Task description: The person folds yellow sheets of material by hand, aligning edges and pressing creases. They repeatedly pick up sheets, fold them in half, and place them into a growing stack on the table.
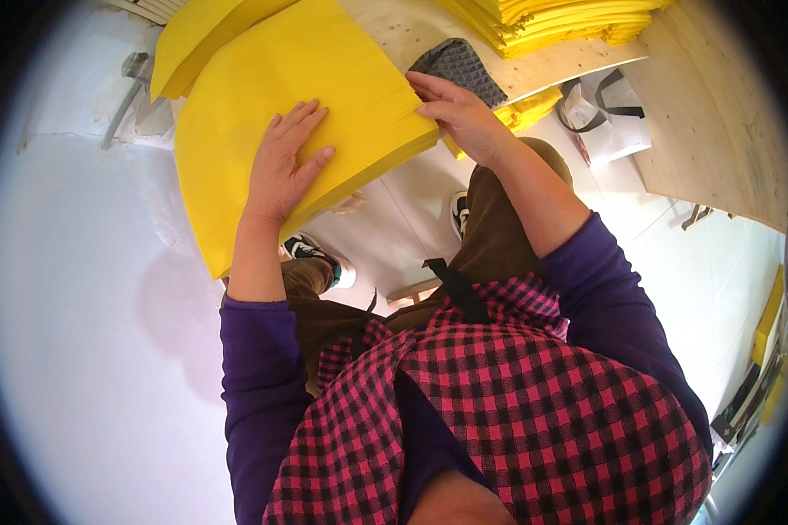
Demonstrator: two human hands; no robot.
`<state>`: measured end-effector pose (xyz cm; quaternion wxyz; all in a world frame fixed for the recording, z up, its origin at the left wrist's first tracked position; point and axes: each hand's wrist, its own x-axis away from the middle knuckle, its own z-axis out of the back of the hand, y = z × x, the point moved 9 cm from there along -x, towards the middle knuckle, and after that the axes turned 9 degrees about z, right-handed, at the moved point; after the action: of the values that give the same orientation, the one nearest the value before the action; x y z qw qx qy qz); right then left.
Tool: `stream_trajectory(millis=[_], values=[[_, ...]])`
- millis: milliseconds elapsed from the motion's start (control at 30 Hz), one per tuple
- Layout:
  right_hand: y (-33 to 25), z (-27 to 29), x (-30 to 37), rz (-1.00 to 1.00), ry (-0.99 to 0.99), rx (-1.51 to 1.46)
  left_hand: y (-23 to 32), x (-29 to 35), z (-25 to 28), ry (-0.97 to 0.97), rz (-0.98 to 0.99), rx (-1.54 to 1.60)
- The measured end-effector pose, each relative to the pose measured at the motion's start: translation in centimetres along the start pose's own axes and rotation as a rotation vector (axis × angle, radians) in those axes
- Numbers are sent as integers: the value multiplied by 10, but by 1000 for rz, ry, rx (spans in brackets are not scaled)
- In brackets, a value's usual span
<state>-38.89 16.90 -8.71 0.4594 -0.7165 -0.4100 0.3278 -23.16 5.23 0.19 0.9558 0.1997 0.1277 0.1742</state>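
A thick stack of bright yellow sheets [341,61], cloth-like and layered along its near edge, lies in front of me. My left hand [287,166] rests palm down on top of it, fingers stretched and thumb apart. At the stack's right edge is my right hand [464,118]. Its fingers and thumb reach out to touch the side near the corner, with a gap between thumb and forefinger. Just beyond that hand, a dark grey quilted cloth [458,68] lies on the wooden table [403,31].
Another yellow piece [197,44] curves up at the far left. More folded yellow sheets [552,22] are piled at the back right. Below the table edge are some yellow material [530,109] and a white bag with black handles [613,114]. A wooden panel [718,114] stands at right.
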Motion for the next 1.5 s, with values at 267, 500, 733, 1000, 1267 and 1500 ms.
stream_trajectory(millis=[267, 500, 733, 1000, 1267, 1500], values=[[-3, -1, -5, 16, 20, 34, 0, 0, 0, 1, 2, -4], [-9, -4, -10, 57, 57, 90, -1, 0, -2, -7, 1, -9], [-29, -3, -14, 292, 113, 464, -1, 0, -1, -12, -3, -9], [-54, -9, -17, 600, 152, 699, 0, 1, 0, -1, -16, -4], [-81, -37, -42, 587, -5, 917, 1, 3, 2, 10, -52, 0], [-91, -56, -79, 412, -59, 946, 1, 3, 4, 39, -50, -15]])
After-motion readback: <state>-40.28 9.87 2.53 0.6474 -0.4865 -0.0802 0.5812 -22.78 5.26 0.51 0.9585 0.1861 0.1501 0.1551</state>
